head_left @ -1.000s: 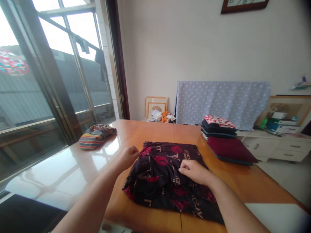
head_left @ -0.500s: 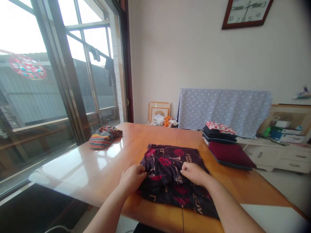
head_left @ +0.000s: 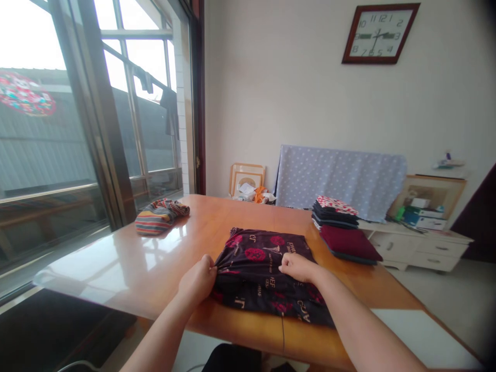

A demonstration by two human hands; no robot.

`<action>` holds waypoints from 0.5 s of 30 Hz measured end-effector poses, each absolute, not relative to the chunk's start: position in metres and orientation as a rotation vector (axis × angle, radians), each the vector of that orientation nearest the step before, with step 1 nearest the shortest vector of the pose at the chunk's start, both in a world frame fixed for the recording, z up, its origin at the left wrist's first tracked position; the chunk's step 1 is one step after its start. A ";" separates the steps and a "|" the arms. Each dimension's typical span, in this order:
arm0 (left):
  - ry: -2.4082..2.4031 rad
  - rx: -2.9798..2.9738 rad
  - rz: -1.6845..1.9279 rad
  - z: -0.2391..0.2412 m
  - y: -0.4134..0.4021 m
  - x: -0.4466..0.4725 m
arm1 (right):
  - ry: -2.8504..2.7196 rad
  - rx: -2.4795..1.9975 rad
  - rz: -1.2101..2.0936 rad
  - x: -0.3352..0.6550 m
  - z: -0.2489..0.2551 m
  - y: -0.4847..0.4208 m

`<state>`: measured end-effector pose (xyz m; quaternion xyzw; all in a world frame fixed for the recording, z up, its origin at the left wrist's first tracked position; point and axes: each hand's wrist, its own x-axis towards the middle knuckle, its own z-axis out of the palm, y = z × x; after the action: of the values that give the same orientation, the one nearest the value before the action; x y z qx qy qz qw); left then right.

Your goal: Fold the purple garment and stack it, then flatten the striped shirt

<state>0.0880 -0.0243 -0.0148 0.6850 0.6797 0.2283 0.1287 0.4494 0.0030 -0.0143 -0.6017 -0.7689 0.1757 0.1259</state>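
A pale wall [head_left: 248, 103] and one big window [head_left: 151, 144], behind one long orange table [head_left: 232, 217]. At the table's far left, one striped cloth bundle [head_left: 161, 217], left in a loose heap. Next, the left hand [head_left: 197, 281], fingers shut tight, pinching the edge of one dark printed cloth [head_left: 263, 263], laid flat mid-table, pinched to stop slipping. Then the right hand [head_left: 298, 267], fingers curled narrow, holding a fold on top. Far right, one pile of folded clothes [head_left: 335, 212] and one dark red folded cloth [head_left: 349, 244], set out of the way.
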 end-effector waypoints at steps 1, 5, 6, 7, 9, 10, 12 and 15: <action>1.988 2.005 0.625 -0.014 -0.027 0.088 | -2.241 -1.755 0.518 0.449 -0.013 0.003; 1.993 2.099 0.707 -0.005 -0.039 0.098 | -2.223 -1.769 0.527 0.449 -0.010 -0.003; 1.971 2.142 0.780 -0.002 -0.042 0.101 | -2.214 -1.769 0.521 0.449 -0.009 -0.006; 1.935 2.191 0.857 0.002 -0.045 0.103 | -2.205 -1.766 0.511 0.448 -0.008 -0.010; 1.838 2.279 0.968 0.008 -0.049 0.106 | -2.184 -1.757 0.481 0.447 -0.005 -0.020; 1.789 2.312 0.986 0.010 -0.051 0.106 | -2.169 -1.747 0.460 0.445 -0.004 -0.027; 1.704 2.359 0.966 0.012 -0.055 0.107 | -2.131 -1.712 0.414 0.440 -0.001 -0.042; 1.620 2.432 0.872 0.011 -0.062 0.111 | -2.118 -1.640 0.363 0.430 0.001 -0.068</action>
<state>0.1112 -0.0617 0.0107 0.7966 0.5308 0.2857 0.0459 0.4305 -0.0677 0.0006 -0.5922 -0.7648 0.1311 0.2173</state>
